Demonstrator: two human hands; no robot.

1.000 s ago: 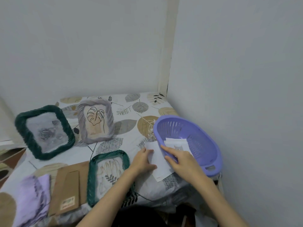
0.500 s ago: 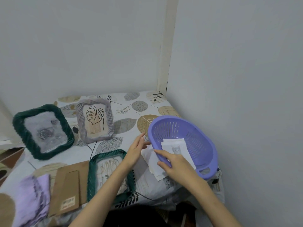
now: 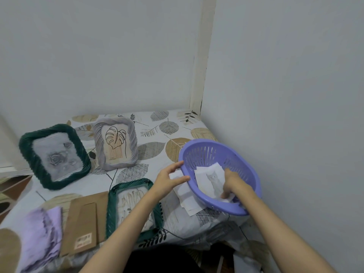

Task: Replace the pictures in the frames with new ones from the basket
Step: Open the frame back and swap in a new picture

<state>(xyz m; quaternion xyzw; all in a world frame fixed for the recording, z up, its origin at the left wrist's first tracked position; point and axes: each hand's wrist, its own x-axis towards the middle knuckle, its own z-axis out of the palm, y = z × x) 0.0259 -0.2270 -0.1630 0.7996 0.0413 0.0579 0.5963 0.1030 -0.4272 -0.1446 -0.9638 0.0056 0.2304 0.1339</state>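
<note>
A purple slotted basket (image 3: 246, 170) sits tilted at the table's right edge. Inside lies a white picture of a cat (image 3: 211, 179). My right hand (image 3: 233, 184) reaches into the basket, fingers curled down on the pictures near its front wall. My left hand (image 3: 169, 179) grips the basket's left rim, thumb and fingers spread on either side. Loose white sheets (image 3: 186, 198) lie under the basket's left side. A green frame (image 3: 134, 205) lies flat, partly hidden by my left forearm.
A dark green frame with a rose picture (image 3: 55, 156) and a grey frame with a leaf drawing (image 3: 116, 143) stand at the back. A brown cardboard backing (image 3: 84, 219) and a lilac frame (image 3: 42, 235) lie at front left. Walls close in behind and to the right.
My left hand left the white sheets and took the basket's rim. My right hand moved over the rim and down into the basket. The basket tipped toward me.
</note>
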